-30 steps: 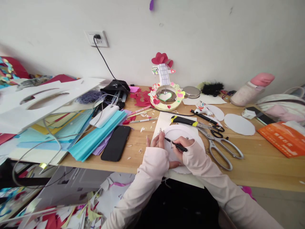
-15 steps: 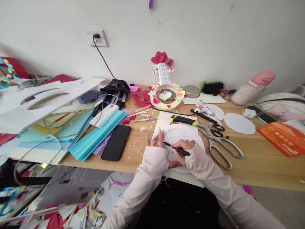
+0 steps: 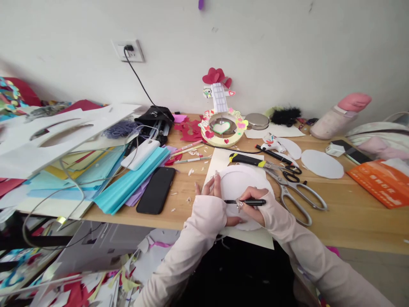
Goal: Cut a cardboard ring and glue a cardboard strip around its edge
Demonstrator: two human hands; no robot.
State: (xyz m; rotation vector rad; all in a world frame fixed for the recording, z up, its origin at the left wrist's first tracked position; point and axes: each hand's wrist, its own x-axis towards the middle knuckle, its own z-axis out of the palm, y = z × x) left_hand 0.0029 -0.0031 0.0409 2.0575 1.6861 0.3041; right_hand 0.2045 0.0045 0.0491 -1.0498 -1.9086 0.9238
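My right hand [image 3: 254, 202] is closed around a black pen [image 3: 258, 202]. The pen lies nearly level, its tip pointing left towards my other hand, over a white paper disc [image 3: 234, 179] with a raised-looking rim. Fingers apart, my left hand [image 3: 215, 187] presses on the left side of the disc, with the thumb stretched along its lower part. Under the disc lies a cream paper sheet [image 3: 219, 161]. A yellow-and-black utility knife [image 3: 246, 160] rests just beyond the disc. Grey-handled scissors [image 3: 290, 196] lie to the right, close to my right forearm.
A black phone [image 3: 156, 190] and folded blue paper [image 3: 132, 181] lie on the left. Behind stands a decorated paper ring [image 3: 234, 139] with a red flower. White ovals [image 3: 322, 164], an orange packet [image 3: 380, 181] and a pink-capped bottle [image 3: 332, 120] are on the right.
My right hand has shifted slightly right, and the pen has swung from a slant to nearly level. My left hand stays on the disc.
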